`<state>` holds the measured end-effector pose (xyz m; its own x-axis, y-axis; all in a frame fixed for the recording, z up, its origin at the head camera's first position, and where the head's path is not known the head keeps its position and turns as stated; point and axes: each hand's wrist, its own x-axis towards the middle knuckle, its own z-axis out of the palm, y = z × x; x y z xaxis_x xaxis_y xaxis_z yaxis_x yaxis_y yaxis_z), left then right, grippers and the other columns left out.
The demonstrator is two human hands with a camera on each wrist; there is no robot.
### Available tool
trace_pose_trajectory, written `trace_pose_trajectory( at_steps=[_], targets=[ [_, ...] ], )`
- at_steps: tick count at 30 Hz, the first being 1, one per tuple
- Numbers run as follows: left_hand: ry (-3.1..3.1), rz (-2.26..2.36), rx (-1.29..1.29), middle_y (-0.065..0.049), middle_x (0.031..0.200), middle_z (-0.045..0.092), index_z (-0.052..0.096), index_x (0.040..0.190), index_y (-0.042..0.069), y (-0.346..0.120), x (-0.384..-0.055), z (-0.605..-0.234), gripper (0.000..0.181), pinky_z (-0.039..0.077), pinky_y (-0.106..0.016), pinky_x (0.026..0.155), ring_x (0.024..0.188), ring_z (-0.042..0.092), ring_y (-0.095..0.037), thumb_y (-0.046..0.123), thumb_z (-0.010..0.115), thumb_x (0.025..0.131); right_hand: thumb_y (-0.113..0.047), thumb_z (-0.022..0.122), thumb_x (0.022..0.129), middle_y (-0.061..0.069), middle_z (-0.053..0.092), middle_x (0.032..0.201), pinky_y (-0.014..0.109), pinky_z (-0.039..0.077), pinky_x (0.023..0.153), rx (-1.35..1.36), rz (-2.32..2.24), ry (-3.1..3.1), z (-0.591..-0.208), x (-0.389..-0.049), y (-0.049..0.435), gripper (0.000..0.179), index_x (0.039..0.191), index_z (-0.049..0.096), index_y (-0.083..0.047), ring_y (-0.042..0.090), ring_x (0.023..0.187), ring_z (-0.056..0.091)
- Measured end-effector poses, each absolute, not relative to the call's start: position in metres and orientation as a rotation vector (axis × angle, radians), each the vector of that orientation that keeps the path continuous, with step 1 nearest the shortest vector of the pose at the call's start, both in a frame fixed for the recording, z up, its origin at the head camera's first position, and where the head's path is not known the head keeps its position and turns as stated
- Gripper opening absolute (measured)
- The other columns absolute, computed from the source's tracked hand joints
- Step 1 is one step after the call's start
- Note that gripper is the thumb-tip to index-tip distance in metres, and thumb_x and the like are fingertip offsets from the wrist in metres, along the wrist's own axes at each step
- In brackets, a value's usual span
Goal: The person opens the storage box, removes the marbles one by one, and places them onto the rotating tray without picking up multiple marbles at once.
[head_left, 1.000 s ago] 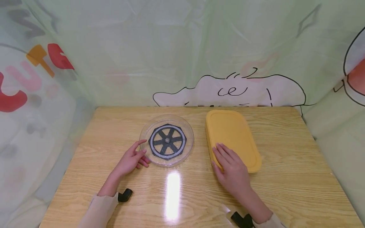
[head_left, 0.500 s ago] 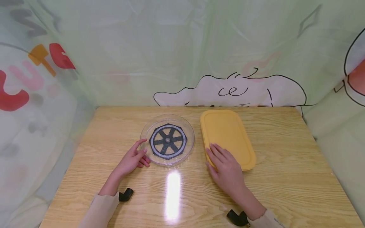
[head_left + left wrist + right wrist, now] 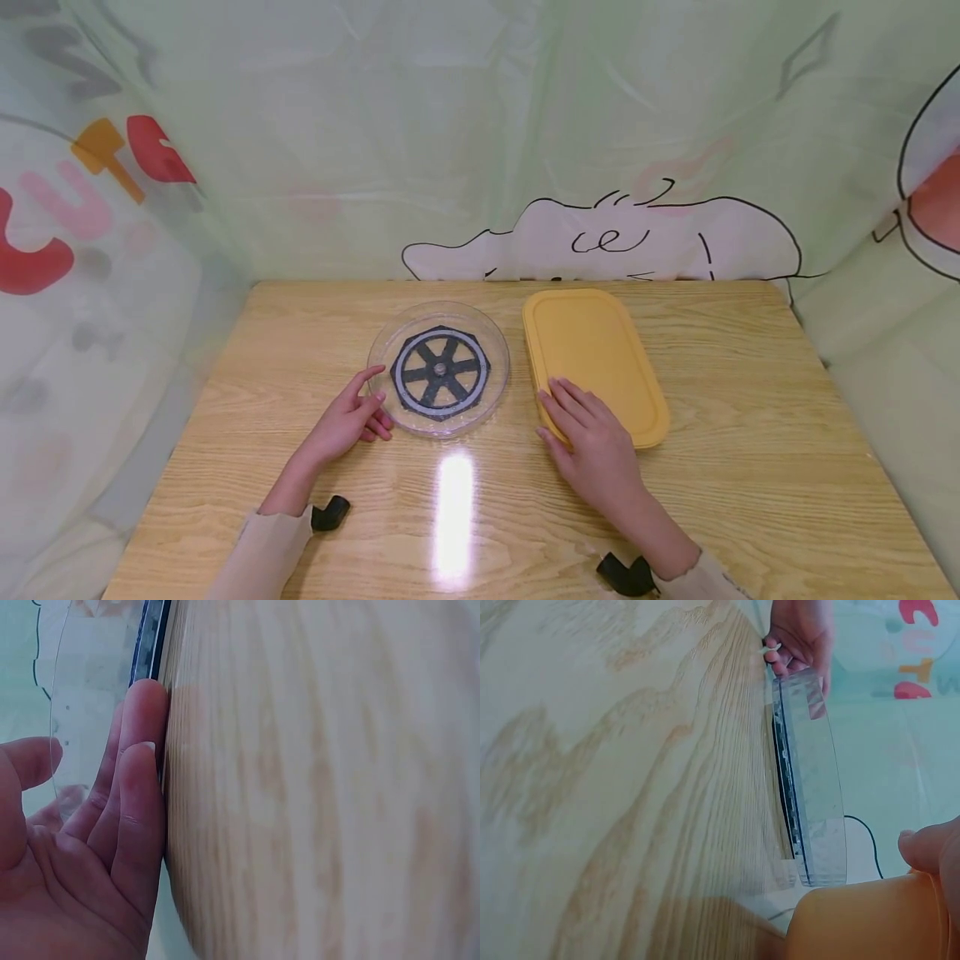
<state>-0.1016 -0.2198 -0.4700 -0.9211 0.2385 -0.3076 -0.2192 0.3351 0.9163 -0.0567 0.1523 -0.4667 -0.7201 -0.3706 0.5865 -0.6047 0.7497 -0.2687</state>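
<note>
A clear round tray [image 3: 442, 314], with a dark six-spoked wheel shape at its middle, stands on the wooden table. My left hand [image 3: 341, 425] touches its left rim. In the left wrist view, the fingers [image 3: 141, 787] lie nearly straight along the outside of the tray's clear wall [image 3: 90, 690], low by the tabletop. A yellow lidded box [image 3: 592, 333] lies to the right of the tray, a narrow gap apart. My right hand [image 3: 596, 446] rests flat on the box's near left corner. In the right wrist view, the thumb [image 3: 926, 847] lies against the yellow box [image 3: 870, 922].
Wood-grained tabletop [image 3: 757, 467] extends around both objects. A pale green printed curtain [image 3: 337, 150] hangs behind the table's far edge and along both sides. Black wrist mounts [image 3: 330, 512] stick out at the sleeves.
The yellow box has slid left toward the clear tray, with my right hand moving along on it. Over the last half second it has barely moved. My left hand and the tray stay put.
</note>
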Motion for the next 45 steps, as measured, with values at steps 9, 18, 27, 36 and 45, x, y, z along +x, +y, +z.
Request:
trace_pose_trajectory(
  at_steps=[9, 18, 27, 36, 45],
  targets=[
    [2.252, 1.605, 0.019, -0.013, 0.085, 0.068, 0.026, 0.155, 0.023, -0.226, -0.106, -0.495, 0.052, 0.056, -0.033, 0.063, 0.074, 0.07, -0.028, 0.027, 0.047, 0.107, -0.016, 0.082, 0.079, 0.016, 0.061, 0.134, 0.054, 0.042, 0.101, 0.689, 0.65, -2.473, -0.464, -0.055, 0.15, 0.052, 0.127, 0.068, -0.002, 0.033, 0.127, 0.055],
    [2.224, 1.612, 0.024, -0.015, 0.085, 0.068, 0.025, 0.156, 0.016, -0.224, -0.105, -0.487, 0.052, 0.056, -0.034, 0.064, 0.075, 0.07, -0.032, 0.02, 0.044, 0.108, -0.017, 0.085, 0.078, 0.016, 0.06, 0.135, 0.053, 0.041, 0.103, 0.584, 0.634, -2.582, -0.461, -0.054, 0.141, 0.056, 0.129, 0.066, -0.003, 0.031, 0.13, 0.052],
    [2.222, 1.607, 0.052, -0.017, 0.085, 0.068, 0.025, 0.155, 0.01, -0.218, -0.098, -0.462, 0.051, 0.056, -0.037, 0.066, 0.076, 0.07, -0.034, 0.016, 0.044, 0.108, -0.016, 0.089, 0.074, 0.014, 0.06, 0.136, 0.051, 0.04, 0.104, 0.496, 0.738, -2.646, -0.457, -0.056, 0.138, 0.059, 0.128, 0.067, -0.004, 0.029, 0.131, 0.052],
    [2.208, 1.625, 0.055, -0.017, 0.086, 0.068, 0.026, 0.155, 0.011, -0.218, -0.098, -0.464, 0.051, 0.056, -0.037, 0.067, 0.077, 0.07, -0.035, 0.016, 0.044, 0.108, -0.016, 0.09, 0.073, 0.012, 0.06, 0.137, 0.048, 0.041, 0.104, 0.425, 0.845, -2.652, -0.447, -0.055, 0.135, 0.06, 0.127, 0.067, -0.003, 0.027, 0.131, 0.052],
    [2.203, 1.626, 0.056, -0.017, 0.085, 0.068, 0.025, 0.155, 0.011, -0.219, -0.099, -0.466, 0.052, 0.056, -0.036, 0.067, 0.076, 0.07, -0.034, 0.016, 0.044, 0.108, -0.002, 0.084, 0.075, 0.012, 0.066, 0.128, 0.034, 0.041, 0.105, 0.4, 0.984, -2.338, -0.435, -0.05, 0.141, 0.049, 0.121, 0.07, 0.0, 0.031, 0.119, 0.062]
  ],
)
